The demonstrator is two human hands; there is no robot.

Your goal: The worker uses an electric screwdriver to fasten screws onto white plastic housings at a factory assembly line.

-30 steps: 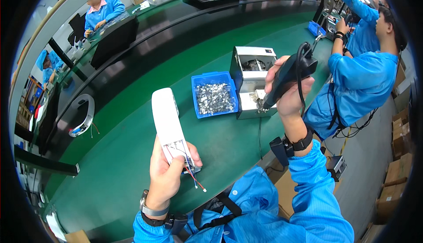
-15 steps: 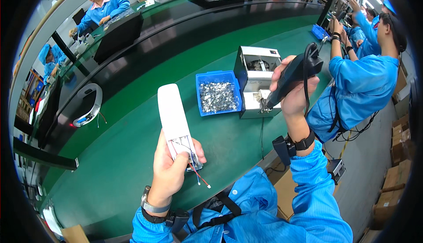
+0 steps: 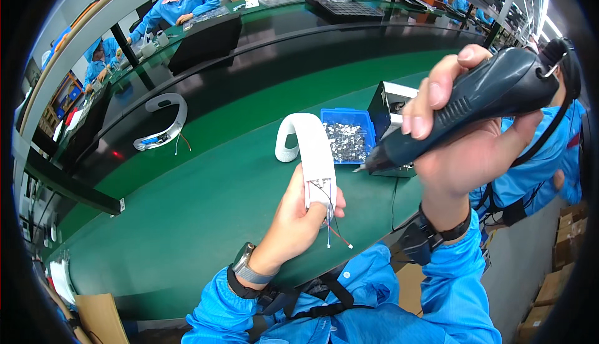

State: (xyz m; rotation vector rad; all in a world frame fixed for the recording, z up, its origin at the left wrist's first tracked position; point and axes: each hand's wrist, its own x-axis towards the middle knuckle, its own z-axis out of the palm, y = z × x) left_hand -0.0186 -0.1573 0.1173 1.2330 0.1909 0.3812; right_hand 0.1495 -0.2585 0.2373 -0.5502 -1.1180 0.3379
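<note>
Over the green counter [image 3: 187, 238], left hand [image 3: 293, 216] gripped a curvy white casing [image 3: 317, 147], right hand [image 3: 462, 163] held a chunky dark screwdriver [image 3: 477, 103].

A green bench [image 3: 187, 238] carries a blue bin [image 3: 340, 117] beside a boxy machine [image 3: 379, 110].

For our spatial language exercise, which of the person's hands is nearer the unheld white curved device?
Left. The left hand is right of the unheld white curved device, on its near side; the right hand is farther off to the right.
</note>
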